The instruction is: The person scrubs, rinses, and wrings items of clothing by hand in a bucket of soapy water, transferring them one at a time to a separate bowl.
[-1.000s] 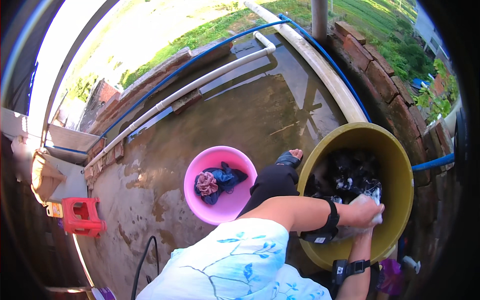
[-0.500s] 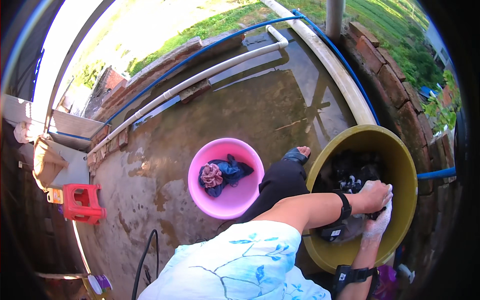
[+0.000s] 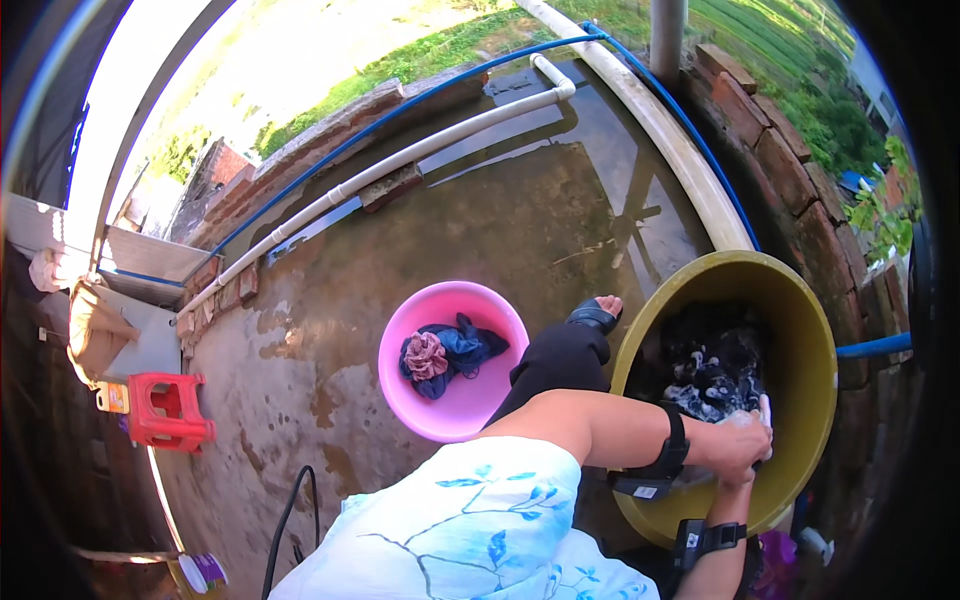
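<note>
An olive-yellow tub point(image 3: 812, 437) at the right holds dark, soapy laundry point(image 3: 708, 365) in water. My left hand point(image 3: 734, 443) is closed over my right hand point(image 3: 762, 424) against the tub's near right inside, both gripping dark wet cloth that is largely hidden between them. Foam whitens my right hand's fingers, and the left covers most of it. A pink basin point(image 3: 403, 310) beside the tub contains blue cloth point(image 3: 462, 347) and a dusty-pink cloth point(image 3: 426, 356).
My sandalled foot point(image 3: 594, 314) rests between basin and tub. A red stool point(image 3: 165, 405) stands left, a black hose point(image 3: 288, 505) below it. A white pipe point(image 3: 400, 160), a thicker one point(image 3: 650, 125) and blue pipes point(image 3: 715, 180) border the wet floor point(image 3: 500, 220) along brick walls point(image 3: 750, 120).
Since half a second ago both hands have shifted down toward me, my right hand is more covered by my left, and more foam-streaked laundry shows above them in the tub.
</note>
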A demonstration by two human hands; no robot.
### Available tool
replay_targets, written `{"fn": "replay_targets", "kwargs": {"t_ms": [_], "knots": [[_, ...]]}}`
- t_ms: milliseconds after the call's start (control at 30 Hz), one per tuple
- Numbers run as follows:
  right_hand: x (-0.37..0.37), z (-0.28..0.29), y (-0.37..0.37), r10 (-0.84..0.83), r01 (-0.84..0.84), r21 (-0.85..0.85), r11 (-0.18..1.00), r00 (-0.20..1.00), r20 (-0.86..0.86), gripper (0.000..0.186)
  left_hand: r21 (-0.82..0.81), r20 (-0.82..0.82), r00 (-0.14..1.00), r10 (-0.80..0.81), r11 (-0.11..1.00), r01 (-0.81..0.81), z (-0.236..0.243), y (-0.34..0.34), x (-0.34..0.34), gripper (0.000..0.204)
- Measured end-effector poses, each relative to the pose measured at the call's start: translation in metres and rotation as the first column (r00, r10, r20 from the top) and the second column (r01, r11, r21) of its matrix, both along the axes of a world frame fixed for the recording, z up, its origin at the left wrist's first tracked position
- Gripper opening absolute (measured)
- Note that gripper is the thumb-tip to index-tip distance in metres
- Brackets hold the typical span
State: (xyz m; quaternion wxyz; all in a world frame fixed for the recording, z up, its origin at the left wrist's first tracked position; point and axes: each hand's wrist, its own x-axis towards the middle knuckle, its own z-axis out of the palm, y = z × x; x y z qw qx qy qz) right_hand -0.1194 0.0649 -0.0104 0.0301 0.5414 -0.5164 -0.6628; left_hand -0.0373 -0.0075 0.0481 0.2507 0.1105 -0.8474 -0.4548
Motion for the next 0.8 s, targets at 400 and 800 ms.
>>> {"fn": "replay_targets", "kwargs": {"t_ms": [400,800], "knots": [[0.013,-0.025,0.008,0.847,0.158,0.975,0.155,-0.530,-0.048,0.034,-0.064,0.208,0.964,0.165,0.986,-0.155,-0.006,0.001,0.001,0.028],[-0.017,0.001,-0.006,0.839,0.239,0.970,-0.052,-0.517,0.172,0.025,-0.138,0.684,0.725,-0.081,0.961,0.238,0.000,-0.056,0.009,0.034]]}}
